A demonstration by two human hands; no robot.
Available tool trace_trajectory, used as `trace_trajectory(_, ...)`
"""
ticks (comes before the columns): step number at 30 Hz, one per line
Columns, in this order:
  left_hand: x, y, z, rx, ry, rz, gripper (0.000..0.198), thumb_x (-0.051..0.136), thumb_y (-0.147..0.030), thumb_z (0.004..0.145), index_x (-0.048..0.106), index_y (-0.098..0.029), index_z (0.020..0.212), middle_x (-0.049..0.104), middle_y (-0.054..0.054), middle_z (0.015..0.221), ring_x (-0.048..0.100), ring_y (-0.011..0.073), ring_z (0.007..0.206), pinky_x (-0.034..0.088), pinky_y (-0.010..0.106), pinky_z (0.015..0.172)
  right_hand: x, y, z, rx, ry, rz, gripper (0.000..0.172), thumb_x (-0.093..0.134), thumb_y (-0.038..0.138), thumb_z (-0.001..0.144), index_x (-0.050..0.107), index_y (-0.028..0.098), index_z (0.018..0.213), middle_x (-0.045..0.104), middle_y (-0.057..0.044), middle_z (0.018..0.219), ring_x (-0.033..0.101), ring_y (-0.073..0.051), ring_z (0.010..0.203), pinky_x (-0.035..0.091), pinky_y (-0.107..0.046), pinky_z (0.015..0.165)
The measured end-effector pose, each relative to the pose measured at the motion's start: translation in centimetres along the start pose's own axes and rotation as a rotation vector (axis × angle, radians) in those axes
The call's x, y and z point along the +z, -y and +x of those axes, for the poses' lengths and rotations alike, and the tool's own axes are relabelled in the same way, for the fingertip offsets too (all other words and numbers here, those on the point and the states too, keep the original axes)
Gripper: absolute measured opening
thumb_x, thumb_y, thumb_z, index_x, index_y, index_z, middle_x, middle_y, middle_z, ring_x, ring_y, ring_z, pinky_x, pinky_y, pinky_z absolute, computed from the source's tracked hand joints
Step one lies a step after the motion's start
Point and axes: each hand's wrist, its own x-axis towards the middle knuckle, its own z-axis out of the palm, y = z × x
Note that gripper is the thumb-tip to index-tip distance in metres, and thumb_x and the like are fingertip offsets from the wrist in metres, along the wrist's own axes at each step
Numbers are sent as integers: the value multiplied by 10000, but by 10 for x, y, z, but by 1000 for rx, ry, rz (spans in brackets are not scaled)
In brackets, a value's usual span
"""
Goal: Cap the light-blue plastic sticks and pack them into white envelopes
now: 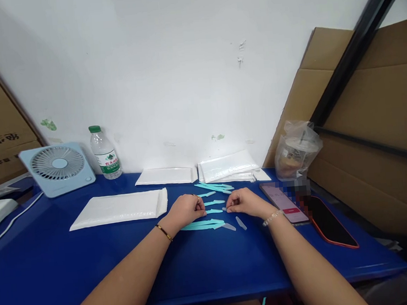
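Slim turquoise sticks with blade-like tips lie in rows on the blue table. My left hand [190,208] pinches the left end of one turquoise stick [214,211]. Facing its tip, my right hand [238,202] holds a small translucent cap [225,209] between closed fingertips. Nearer to me lie more turquoise sticks [204,224], with a translucent cap [229,226] at their right end and a loose cap [241,223] beside it. Beyond my hands, another turquoise bunch [215,186] rests before the white envelopes.
White padded envelopes [119,208] lie left and in stacks [227,166] by the wall. A fan [62,168] and bottle [105,153] stand back left. At right are a bagged cup [295,154], a phone [285,202], an orange-edged phone [332,222] and cardboard [382,143].
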Motion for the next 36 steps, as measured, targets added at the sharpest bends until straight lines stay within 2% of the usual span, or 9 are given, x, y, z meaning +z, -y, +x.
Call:
trace_trajectory(8, 12, -7, 8, 1, -1, -11, 134, 600, -323, 748, 671, -209, 747, 675, 4, 752, 586, 149, 697, 362, 227, 580, 27, 10, 15, -114, -100, -31, 119, 666, 304, 745, 716, 197, 753, 646, -30, 748, 587, -139, 662, 451, -232, 595)
trace_trajectory(12, 8, -9, 8, 66, -188, 111, 167, 576, -293, 783, 671, -216, 897, 669, 29, 928, 577, 191, 887, 380, 263, 723, 14, 9, 11, -115, -158, -57, 144, 648, 280, 764, 709, 198, 866, 610, -40, 820, 561, -128, 658, 454, -248, 621)
trace_trajectory(15, -6, -9, 0, 91, -179, 57, 225, 538, -367, 809, 663, -210, 911, 651, 35, 933, 573, 176, 862, 389, 249, 690, -8, 7, -3, -142, 24, 14, 145, 621, 266, 781, 709, 215, 885, 583, -37, 895, 551, -116, 682, 455, -235, 621)
trace_trajectory(18, -18, -5, -9, 116, 26, -20, 265, 573, -445, 763, 678, -214, 838, 642, 17, 827, 570, 148, 738, 381, 225, 594, -23, 7, -15, -145, 348, 101, 225, 711, 303, 691, 717, 227, 903, 572, -23, 949, 549, -100, 673, 464, -213, 604)
trace_trajectory(20, -20, -2, -12, 116, 137, -46, 276, 637, -455, 696, 682, -219, 832, 646, 9, 806, 569, 144, 708, 372, 216, 557, -24, 8, -17, -142, 415, 117, 274, 757, 340, 628, 726, 220, 873, 571, -20, 949, 547, -98, 675, 466, -206, 604)
trace_trajectory(23, -15, 1, -9, 71, 162, -22, 204, 629, -392, 707, 680, -220, 803, 654, 4, 767, 569, 139, 675, 358, 213, 541, -16, 5, -13, -116, 326, 99, 254, 755, 377, 624, 725, 194, 797, 587, -14, 835, 543, -105, 659, 455, -204, 594)
trace_trajectory(26, -9, 3, -4, 52, 32, 94, 139, 570, -314, 753, 667, -216, 750, 656, 11, 751, 569, 145, 675, 355, 226, 572, -8, -2, -6, -40, 148, 54, 209, 701, 372, 690, 698, 177, 764, 595, -3, 697, 541, -113, 614, 433, -208, 555)
trace_trajectory(29, -6, 3, -1, 47, -36, 144, 146, 548, -304, 771, 650, -212, 721, 657, 19, 770, 574, 157, 696, 363, 238, 592, -2, -7, -1, 0, -3, 8, 166, 654, 336, 736, 686, 176, 766, 624, -14, 698, 563, -124, 615, 435, -216, 553)
trace_trajectory(36, -3, 1, 0, 5, -47, 113, 129, 538, -273, 761, 629, -204, 700, 655, 25, 760, 569, 162, 704, 367, 241, 596, -1, 1, 2, -97, -57, -85, 172, 569, 291, 810, 713, 197, 811, 667, -40, 803, 602, -150, 717, 453, -248, 658)
